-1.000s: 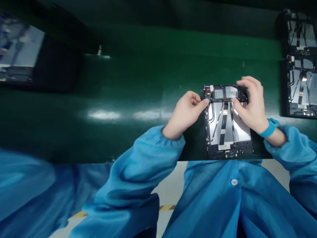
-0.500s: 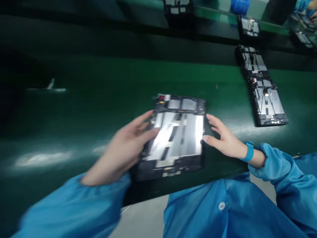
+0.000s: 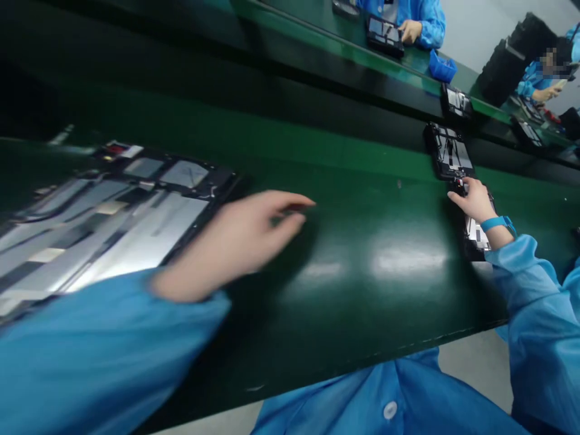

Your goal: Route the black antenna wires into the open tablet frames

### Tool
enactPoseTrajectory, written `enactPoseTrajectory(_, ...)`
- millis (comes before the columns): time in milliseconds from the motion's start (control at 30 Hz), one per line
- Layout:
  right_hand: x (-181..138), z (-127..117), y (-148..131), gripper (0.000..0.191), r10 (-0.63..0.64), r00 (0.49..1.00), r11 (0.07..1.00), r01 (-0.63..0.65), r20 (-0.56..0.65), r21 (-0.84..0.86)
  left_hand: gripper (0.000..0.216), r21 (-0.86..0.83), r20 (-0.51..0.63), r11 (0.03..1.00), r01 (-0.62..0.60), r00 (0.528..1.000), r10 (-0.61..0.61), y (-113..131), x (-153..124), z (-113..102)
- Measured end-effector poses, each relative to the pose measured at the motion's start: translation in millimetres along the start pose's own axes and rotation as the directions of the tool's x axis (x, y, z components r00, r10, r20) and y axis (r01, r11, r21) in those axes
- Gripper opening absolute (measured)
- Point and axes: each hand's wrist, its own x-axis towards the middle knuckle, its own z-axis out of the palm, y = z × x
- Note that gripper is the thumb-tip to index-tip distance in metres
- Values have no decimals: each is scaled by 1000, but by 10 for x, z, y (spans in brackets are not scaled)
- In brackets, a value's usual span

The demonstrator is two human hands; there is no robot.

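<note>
My left hand is above the green bench, a little blurred. Its thumb and fingers are apart, with nothing between them. Left of it, partly behind my forearm, lies a large opened tablet with silver battery panels and black cables exposed. Over at the right, my right hand, with a blue band at the wrist, is over the upper end of another opened tablet. Its thumb sticks out past the left edge and the fingers reach the top edge. The hand and sleeve cover much of that tablet.
Beyond my right hand lies one more opened tablet, almost touching the one under the hand. Another sits on the raised ledge. A blue bin stands farther back. Across the bench, a co-worker's hand touches a tablet.
My left hand has come off the tablet, which now lies farther left in view. My right hand has moved right, from beside that tablet to the one at the right. The view has shifted.
</note>
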Motion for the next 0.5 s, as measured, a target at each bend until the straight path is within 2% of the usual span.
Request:
enactPoseTrajectory(33,53,21,15,61,-27,999,998,29,37,-60,30,-11,67,996,-88,994,89,82,81,269)
enactPoseTrajectory(100,116,51,43,58,-83,993,983,95,80,-156,33,-25,113,977,-211,971,213,196,184,715)
enactPoseTrajectory(167,150,44,86,58,-109,990,967,126,86,-221,36,42,125,953,-300,948,293,241,218,988)
enactPoseTrajectory(233,175,-12,152,61,-100,990,959,123,100,-257,37,94,129,932,-351,932,338,240,210,1099)
enactPoseTrajectory(333,231,-170,277,64,-52,986,959,94,161,-266,36,83,121,927,-366,927,355,229,185,1109)
enactPoseTrajectory(433,373,-325,363,47,38,982,985,-5,187,-173,35,72,117,936,-345,935,335,264,186,1103)
enactPoseTrajectory(500,536,-367,368,32,103,985,988,-85,142,-128,34,82,128,938,-337,937,326,304,201,1117)
